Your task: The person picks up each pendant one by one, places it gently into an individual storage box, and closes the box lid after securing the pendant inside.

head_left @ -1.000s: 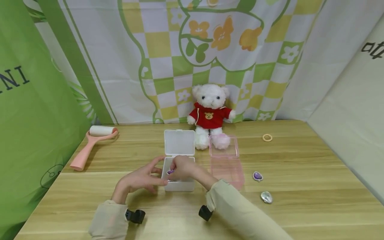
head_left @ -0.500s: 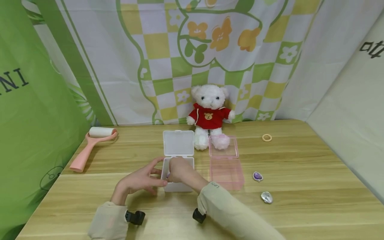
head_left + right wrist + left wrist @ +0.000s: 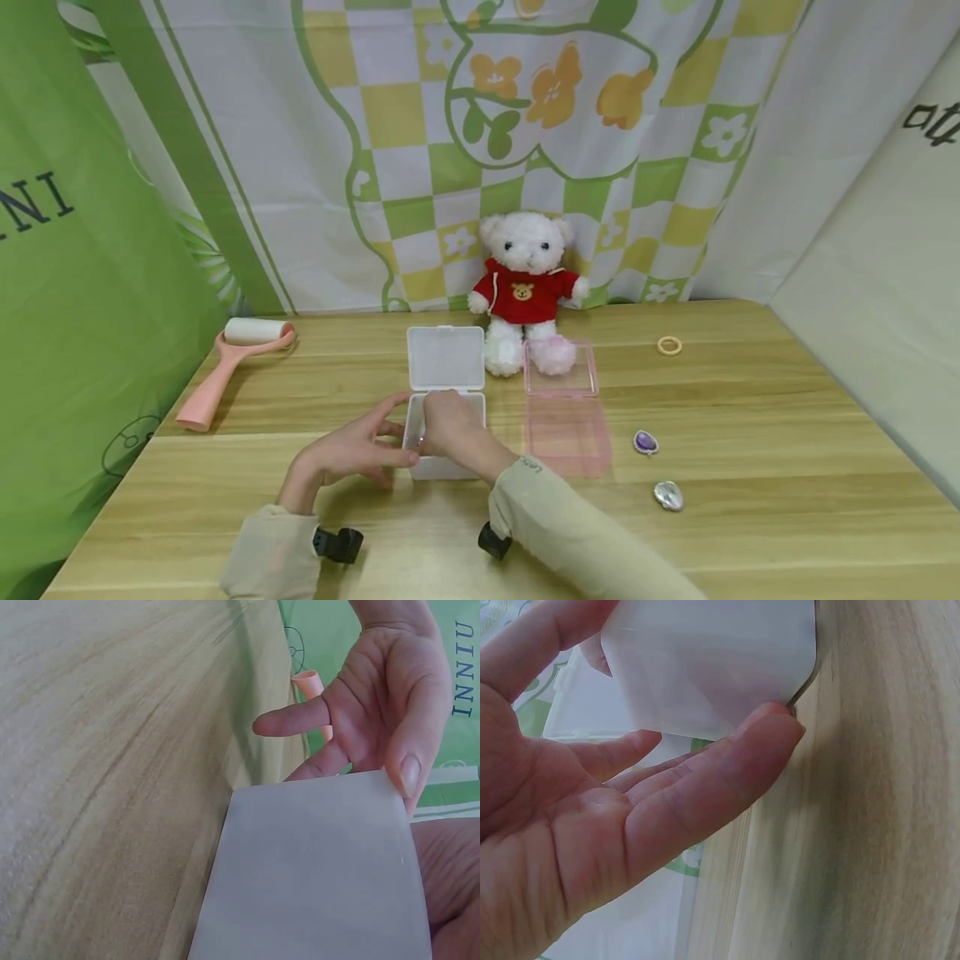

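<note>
Left hand [image 3: 352, 450]: spread wide, touching the left side of the white box [image 3: 446, 468] | Right hand [image 3: 452, 425]: down inside, fingertips hidden, can't tell its grip | White box: on table [image 3: 750, 417], near pink box [image 3: 573, 462]; looks light, stiff, slippery; best held by side walls

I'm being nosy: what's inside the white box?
A small shiny bit shows beside the right grip, which is inside the white box. It covers most of the rest, so I can't tell what else.
</note>
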The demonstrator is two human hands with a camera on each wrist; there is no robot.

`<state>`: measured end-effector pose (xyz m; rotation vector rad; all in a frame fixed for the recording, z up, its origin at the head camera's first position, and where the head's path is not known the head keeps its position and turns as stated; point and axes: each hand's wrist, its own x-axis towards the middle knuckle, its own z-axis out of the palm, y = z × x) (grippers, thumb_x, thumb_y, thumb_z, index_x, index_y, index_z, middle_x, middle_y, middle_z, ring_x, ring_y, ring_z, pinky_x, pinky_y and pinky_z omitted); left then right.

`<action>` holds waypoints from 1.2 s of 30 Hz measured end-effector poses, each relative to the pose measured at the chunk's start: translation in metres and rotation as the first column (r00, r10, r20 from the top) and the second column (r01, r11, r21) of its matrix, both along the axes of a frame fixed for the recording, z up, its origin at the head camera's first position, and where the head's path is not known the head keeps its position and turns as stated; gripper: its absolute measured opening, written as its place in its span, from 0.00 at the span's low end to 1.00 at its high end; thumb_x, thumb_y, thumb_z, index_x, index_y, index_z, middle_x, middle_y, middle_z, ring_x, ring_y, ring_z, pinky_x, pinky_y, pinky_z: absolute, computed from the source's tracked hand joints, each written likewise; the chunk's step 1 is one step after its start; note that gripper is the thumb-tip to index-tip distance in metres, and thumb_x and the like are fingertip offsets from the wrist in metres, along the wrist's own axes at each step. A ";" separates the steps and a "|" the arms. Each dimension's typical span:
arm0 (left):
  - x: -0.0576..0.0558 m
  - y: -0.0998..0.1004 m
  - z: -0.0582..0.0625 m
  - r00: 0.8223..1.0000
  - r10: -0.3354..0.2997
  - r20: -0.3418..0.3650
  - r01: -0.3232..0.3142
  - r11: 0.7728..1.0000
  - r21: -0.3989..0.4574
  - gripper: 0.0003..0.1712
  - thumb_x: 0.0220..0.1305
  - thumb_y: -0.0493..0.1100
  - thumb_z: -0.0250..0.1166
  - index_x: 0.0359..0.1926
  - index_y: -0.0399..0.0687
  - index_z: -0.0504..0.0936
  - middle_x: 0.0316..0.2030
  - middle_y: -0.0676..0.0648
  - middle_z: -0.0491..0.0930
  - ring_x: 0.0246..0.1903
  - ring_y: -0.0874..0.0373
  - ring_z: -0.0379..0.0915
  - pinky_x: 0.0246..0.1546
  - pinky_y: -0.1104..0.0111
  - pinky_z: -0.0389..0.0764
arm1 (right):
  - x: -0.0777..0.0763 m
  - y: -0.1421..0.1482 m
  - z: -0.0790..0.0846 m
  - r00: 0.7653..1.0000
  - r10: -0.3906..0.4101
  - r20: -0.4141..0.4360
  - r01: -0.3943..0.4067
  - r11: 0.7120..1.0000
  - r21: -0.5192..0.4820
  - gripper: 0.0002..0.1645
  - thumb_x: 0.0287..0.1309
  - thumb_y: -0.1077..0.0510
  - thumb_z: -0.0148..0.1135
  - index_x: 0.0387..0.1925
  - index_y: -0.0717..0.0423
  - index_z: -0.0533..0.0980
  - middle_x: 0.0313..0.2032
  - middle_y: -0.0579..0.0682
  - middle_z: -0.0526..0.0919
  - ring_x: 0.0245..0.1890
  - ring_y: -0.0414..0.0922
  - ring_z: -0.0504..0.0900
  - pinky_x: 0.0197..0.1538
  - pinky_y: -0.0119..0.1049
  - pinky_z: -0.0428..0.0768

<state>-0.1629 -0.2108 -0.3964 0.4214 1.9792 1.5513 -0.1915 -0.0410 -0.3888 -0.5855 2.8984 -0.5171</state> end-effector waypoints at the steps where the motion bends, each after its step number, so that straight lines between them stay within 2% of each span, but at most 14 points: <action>1: 0.000 0.000 0.000 1.000 -0.001 -0.001 0.001 1.000 0.000 0.53 0.61 0.40 0.67 0.74 0.46 0.39 0.61 0.24 0.62 0.42 0.46 0.77 0.28 0.57 0.82 | 0.000 0.000 0.000 1.000 -0.002 0.014 0.003 1.000 -0.021 0.16 0.34 0.56 0.79 0.18 0.55 0.76 0.19 0.45 0.77 0.23 0.41 0.75 0.28 0.32 0.75; 5: 0.001 -0.001 0.002 1.000 -0.002 0.002 0.002 1.000 -0.002 0.52 0.61 0.41 0.67 0.74 0.45 0.40 0.61 0.24 0.61 0.43 0.46 0.76 0.29 0.57 0.82 | 0.000 0.001 0.001 0.996 -0.002 0.089 0.012 0.994 -0.109 0.27 0.34 0.60 0.77 0.06 0.51 0.63 0.08 0.41 0.60 0.12 0.37 0.58 0.16 0.28 0.58; 7: 0.001 -0.001 0.003 1.000 -0.006 0.001 0.006 1.000 -0.003 0.52 0.62 0.41 0.67 0.74 0.45 0.39 0.61 0.24 0.61 0.44 0.46 0.76 0.29 0.56 0.82 | 0.001 0.003 0.002 0.993 -0.003 0.114 0.020 0.989 -0.145 0.28 0.35 0.60 0.77 0.06 0.50 0.62 0.08 0.40 0.59 0.12 0.37 0.57 0.16 0.27 0.56; 10: 0.002 -0.001 0.004 1.000 -0.005 -0.003 0.005 1.000 -0.010 0.53 0.62 0.42 0.66 0.74 0.44 0.38 0.61 0.24 0.61 0.45 0.45 0.76 0.30 0.56 0.83 | 0.003 0.007 0.007 0.993 0.001 0.120 0.024 0.978 -0.205 0.20 0.35 0.61 0.77 0.10 0.53 0.70 0.11 0.41 0.67 0.16 0.38 0.63 0.18 0.27 0.62; 12: 0.002 -0.001 0.004 1.000 -0.009 -0.012 0.009 1.000 -0.015 0.52 0.63 0.42 0.66 0.74 0.43 0.37 0.61 0.24 0.61 0.45 0.45 0.76 0.32 0.55 0.83 | 0.004 0.010 0.012 0.992 0.005 0.122 0.027 0.966 -0.258 0.14 0.37 0.59 0.78 0.18 0.56 0.77 0.16 0.43 0.74 0.20 0.39 0.69 0.22 0.28 0.69; 16: 0.004 -0.006 0.006 1.000 0.006 -0.023 -0.007 0.999 -0.042 0.51 0.64 0.43 0.65 0.74 0.45 0.37 0.63 0.23 0.57 0.47 0.41 0.76 0.36 0.52 0.82 | 0.009 0.020 0.026 0.993 0.040 0.112 0.004 0.930 -0.369 0.15 0.42 0.56 0.78 0.29 0.59 0.81 0.23 0.46 0.81 0.23 0.39 0.76 0.25 0.28 0.74; 19: 0.006 -0.009 0.015 0.993 0.059 -0.099 -0.069 0.993 -0.093 0.49 0.65 0.45 0.64 0.74 0.45 0.40 0.65 0.25 0.56 0.52 0.37 0.72 0.42 0.51 0.80 | 0.012 0.034 0.036 0.993 0.080 0.083 -0.034 0.894 -0.447 0.15 0.46 0.56 0.75 0.33 0.61 0.82 0.25 0.48 0.84 0.26 0.39 0.80 0.28 0.28 0.76; 21: 0.009 -0.010 0.024 0.974 0.109 -0.201 -0.138 0.981 -0.137 0.46 0.65 0.46 0.63 0.74 0.44 0.45 0.65 0.26 0.58 0.56 0.35 0.68 0.47 0.50 0.78 | 0.013 0.047 0.042 0.994 0.085 0.064 -0.042 0.869 -0.492 0.14 0.48 0.56 0.74 0.34 0.62 0.82 0.26 0.49 0.85 0.27 0.39 0.81 0.29 0.28 0.77; 24: 0.015 -0.005 0.039 0.919 0.171 -0.354 -0.238 0.959 -0.156 0.41 0.65 0.47 0.63 0.71 0.42 0.53 0.63 0.29 0.64 0.58 0.34 0.66 0.51 0.49 0.76 | 0.015 0.070 0.051 0.996 0.035 0.078 0.014 0.831 -0.557 0.12 0.50 0.57 0.72 0.34 0.61 0.82 0.27 0.48 0.85 0.29 0.40 0.81 0.31 0.29 0.77; 26: 0.020 0.003 0.048 0.887 0.190 -0.421 -0.269 0.953 -0.136 0.38 0.65 0.46 0.64 0.70 0.41 0.58 0.61 0.32 0.67 0.57 0.36 0.68 0.52 0.51 0.76 | 0.015 0.088 0.057 0.995 -0.018 0.098 0.073 0.806 -0.588 0.11 0.51 0.57 0.71 0.34 0.59 0.82 0.28 0.48 0.84 0.30 0.40 0.80 0.31 0.31 0.78; 28: 0.024 0.015 0.056 0.866 0.190 -0.463 -0.262 0.960 -0.095 0.36 0.65 0.44 0.64 0.69 0.40 0.61 0.60 0.33 0.69 0.55 0.38 0.70 0.52 0.53 0.76 | 0.015 0.107 0.064 0.992 -0.056 0.115 0.115 0.779 -0.617 0.10 0.53 0.57 0.70 0.35 0.59 0.82 0.29 0.49 0.84 0.32 0.42 0.80 0.32 0.33 0.78; 30: 0.026 0.032 0.063 0.853 0.188 -0.488 -0.245 0.968 -0.055 0.34 0.64 0.43 0.65 0.67 0.40 0.63 0.58 0.34 0.71 0.54 0.40 0.72 0.52 0.55 0.77 | 0.014 0.124 0.069 0.990 -0.071 0.122 0.133 0.760 -0.637 0.11 0.54 0.58 0.69 0.37 0.60 0.81 0.30 0.51 0.84 0.31 0.43 0.81 0.33 0.34 0.79; 32: 0.027 0.054 0.066 0.850 0.188 -0.493 -0.226 0.974 -0.020 0.33 0.63 0.41 0.65 0.66 0.41 0.64 0.58 0.35 0.72 0.55 0.40 0.72 0.52 0.55 0.77 | 0.014 0.140 0.074 0.990 -0.076 0.123 0.138 0.746 -0.652 0.12 0.56 0.58 0.68 0.39 0.63 0.80 0.31 0.53 0.84 0.30 0.44 0.82 0.34 0.35 0.80; 36: 0.027 0.105 0.061 0.847 0.216 -0.485 -0.236 0.972 0.021 0.33 0.61 0.41 0.66 0.65 0.44 0.66 0.58 0.37 0.71 0.56 0.41 0.71 0.52 0.53 0.77 | 0.015 0.172 0.078 0.989 -0.098 0.111 0.148 0.736 -0.661 0.14 0.58 0.59 0.66 0.42 0.67 0.79 0.33 0.56 0.84 0.30 0.44 0.81 0.33 0.34 0.80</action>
